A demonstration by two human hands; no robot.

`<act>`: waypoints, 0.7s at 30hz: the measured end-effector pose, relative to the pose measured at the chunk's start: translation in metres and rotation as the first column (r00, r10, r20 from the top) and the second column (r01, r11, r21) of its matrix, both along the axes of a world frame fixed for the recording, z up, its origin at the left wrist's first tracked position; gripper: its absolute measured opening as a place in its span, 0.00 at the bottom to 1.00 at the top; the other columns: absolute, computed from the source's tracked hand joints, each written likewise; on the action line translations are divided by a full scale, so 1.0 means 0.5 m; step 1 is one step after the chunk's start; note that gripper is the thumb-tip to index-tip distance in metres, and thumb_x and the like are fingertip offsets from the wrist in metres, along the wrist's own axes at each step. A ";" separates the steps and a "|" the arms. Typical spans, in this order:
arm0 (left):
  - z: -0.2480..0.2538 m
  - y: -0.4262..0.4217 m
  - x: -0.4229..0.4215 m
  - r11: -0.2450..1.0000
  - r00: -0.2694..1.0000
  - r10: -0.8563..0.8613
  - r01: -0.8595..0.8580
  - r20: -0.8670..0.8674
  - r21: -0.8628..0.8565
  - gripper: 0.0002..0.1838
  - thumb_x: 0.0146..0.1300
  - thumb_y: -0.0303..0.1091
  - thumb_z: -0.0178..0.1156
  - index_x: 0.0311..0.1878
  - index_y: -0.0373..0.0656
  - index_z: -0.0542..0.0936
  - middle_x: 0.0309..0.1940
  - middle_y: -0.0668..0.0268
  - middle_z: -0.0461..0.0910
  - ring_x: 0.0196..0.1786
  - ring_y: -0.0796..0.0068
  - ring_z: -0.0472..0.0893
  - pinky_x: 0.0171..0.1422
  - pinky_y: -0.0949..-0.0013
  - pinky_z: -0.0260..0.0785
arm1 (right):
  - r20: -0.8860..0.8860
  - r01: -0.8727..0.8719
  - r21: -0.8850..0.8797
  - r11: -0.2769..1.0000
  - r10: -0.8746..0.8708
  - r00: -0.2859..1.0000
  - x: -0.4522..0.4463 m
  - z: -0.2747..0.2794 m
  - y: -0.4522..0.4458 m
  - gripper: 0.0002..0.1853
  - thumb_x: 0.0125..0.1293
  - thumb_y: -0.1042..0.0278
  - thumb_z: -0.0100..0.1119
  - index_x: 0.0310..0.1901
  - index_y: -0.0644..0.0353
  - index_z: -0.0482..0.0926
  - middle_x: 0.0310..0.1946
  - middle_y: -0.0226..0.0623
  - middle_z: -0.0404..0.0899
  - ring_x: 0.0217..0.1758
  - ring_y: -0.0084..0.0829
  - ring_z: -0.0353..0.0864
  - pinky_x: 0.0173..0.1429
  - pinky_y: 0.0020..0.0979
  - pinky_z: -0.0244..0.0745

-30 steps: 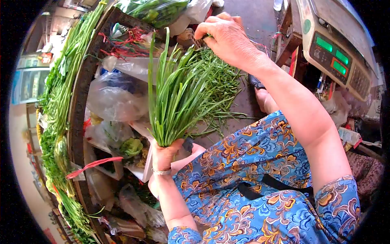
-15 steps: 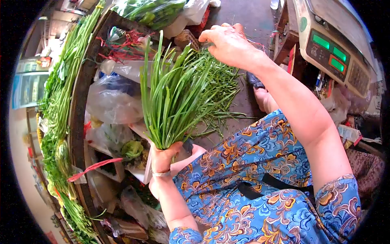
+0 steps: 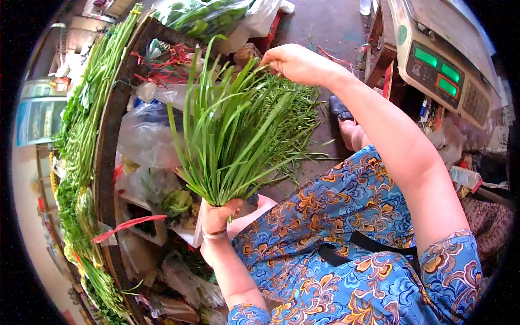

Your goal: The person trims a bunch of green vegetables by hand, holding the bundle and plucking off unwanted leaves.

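Observation:
My left hand (image 3: 219,214) is closed around the base of a bunch of garlic chives (image 3: 225,151), held upright with the long flat green leaves fanning out above. At the upper right tips of the bunch, my right hand (image 3: 297,64) is closed in a pinch on a leaf tip; its fingertips are partly hidden. Behind and to the right of the bunch, loose green trimmings (image 3: 298,111) lie heaped on the floor.
A wooden shelf edge (image 3: 103,162) runs along the left, with long green vegetables (image 3: 89,122) beyond it. Plastic bags (image 3: 149,135) and red ties (image 3: 173,62) fill the shelf below. A digital scale (image 3: 441,67) stands at upper right. My foot (image 3: 352,132) is near the trimmings.
My right hand has come down and left from above the trimmings to the leaf tips, its fingers now pinched. The bunch has spread wider, and my left hand has dropped slightly.

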State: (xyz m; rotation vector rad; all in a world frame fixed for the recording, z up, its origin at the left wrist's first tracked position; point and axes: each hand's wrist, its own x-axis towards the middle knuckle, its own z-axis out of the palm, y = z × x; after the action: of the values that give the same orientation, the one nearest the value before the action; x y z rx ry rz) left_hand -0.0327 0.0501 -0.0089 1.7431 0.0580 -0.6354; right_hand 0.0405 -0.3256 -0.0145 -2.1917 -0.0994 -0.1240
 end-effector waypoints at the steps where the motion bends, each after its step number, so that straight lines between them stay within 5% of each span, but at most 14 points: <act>1: 0.002 0.000 0.000 1.000 1.000 0.015 -0.015 -0.006 0.019 0.21 0.41 0.25 0.67 0.44 0.36 0.79 0.29 0.61 0.82 0.22 0.72 0.77 0.24 0.71 0.70 | -0.055 -0.029 -0.083 0.996 0.025 0.998 0.003 0.000 -0.004 0.15 0.69 0.68 0.51 0.53 0.64 0.77 0.43 0.46 0.82 0.41 0.39 0.81 0.50 0.37 0.75; 3: 0.004 -0.004 0.001 1.000 1.000 0.022 -0.022 0.005 -0.021 0.21 0.41 0.26 0.68 0.44 0.36 0.79 0.30 0.61 0.82 0.22 0.72 0.77 0.24 0.71 0.70 | -0.013 -0.053 -0.142 0.988 0.052 0.999 0.004 -0.018 -0.007 0.14 0.68 0.69 0.50 0.51 0.64 0.78 0.42 0.48 0.82 0.43 0.43 0.82 0.50 0.39 0.75; 5: 0.002 -0.001 0.004 0.995 1.000 0.003 -0.004 -0.010 -0.103 0.21 0.43 0.23 0.72 0.44 0.37 0.80 0.29 0.64 0.82 0.23 0.75 0.79 0.24 0.74 0.71 | 0.200 0.167 -0.260 0.951 -0.116 0.973 -0.003 -0.025 -0.002 0.12 0.67 0.69 0.50 0.47 0.65 0.79 0.40 0.49 0.82 0.45 0.48 0.81 0.51 0.41 0.75; 9: 0.004 -0.009 0.004 0.992 1.000 -0.010 0.008 -0.019 -0.128 0.20 0.43 0.21 0.71 0.44 0.36 0.79 0.29 0.63 0.82 0.23 0.74 0.78 0.24 0.74 0.71 | 0.228 0.278 -0.071 0.958 -0.256 0.940 0.004 -0.005 0.012 0.12 0.67 0.69 0.49 0.44 0.64 0.80 0.38 0.48 0.82 0.46 0.48 0.81 0.52 0.42 0.74; 14: 0.002 -0.016 -0.002 0.990 1.000 -0.002 -0.002 -0.026 -0.139 0.23 0.42 0.21 0.71 0.46 0.36 0.78 0.30 0.62 0.82 0.23 0.73 0.78 0.25 0.72 0.71 | 0.240 0.386 0.057 0.921 -0.388 0.890 0.025 -0.004 -0.004 0.11 0.67 0.69 0.49 0.43 0.63 0.81 0.36 0.42 0.83 0.40 0.35 0.83 0.47 0.35 0.76; 17: 0.004 -0.019 -0.001 0.994 1.000 -0.006 0.004 -0.024 -0.109 0.24 0.42 0.22 0.72 0.46 0.36 0.78 0.30 0.62 0.82 0.24 0.72 0.78 0.25 0.71 0.71 | 0.331 0.328 0.196 0.924 -0.377 0.865 0.016 0.019 -0.003 0.10 0.65 0.66 0.52 0.38 0.59 0.82 0.36 0.47 0.83 0.42 0.46 0.83 0.48 0.40 0.77; 19: 0.001 -0.019 0.000 0.996 1.000 -0.012 0.009 -0.029 -0.088 0.23 0.42 0.22 0.71 0.46 0.36 0.78 0.30 0.62 0.82 0.23 0.72 0.78 0.25 0.71 0.71 | 0.519 0.212 0.160 0.964 -0.265 0.813 -0.005 0.042 0.027 0.09 0.60 0.65 0.64 0.41 0.57 0.83 0.35 0.43 0.81 0.42 0.43 0.83 0.47 0.38 0.77; 21: -0.005 -0.017 0.004 0.996 0.998 -0.061 0.060 -0.024 -0.064 0.21 0.43 0.22 0.69 0.44 0.36 0.78 0.29 0.62 0.81 0.23 0.73 0.77 0.25 0.71 0.71 | 0.527 0.050 0.112 0.992 -0.102 0.844 -0.021 0.051 0.056 0.09 0.60 0.64 0.65 0.41 0.56 0.82 0.34 0.41 0.79 0.42 0.44 0.81 0.47 0.39 0.76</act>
State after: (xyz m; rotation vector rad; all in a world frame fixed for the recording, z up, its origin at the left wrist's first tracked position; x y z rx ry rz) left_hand -0.0306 0.0416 -0.0114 1.6812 0.0029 -0.6966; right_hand 0.0299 -0.2975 0.0112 -2.0094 -0.3113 -0.7705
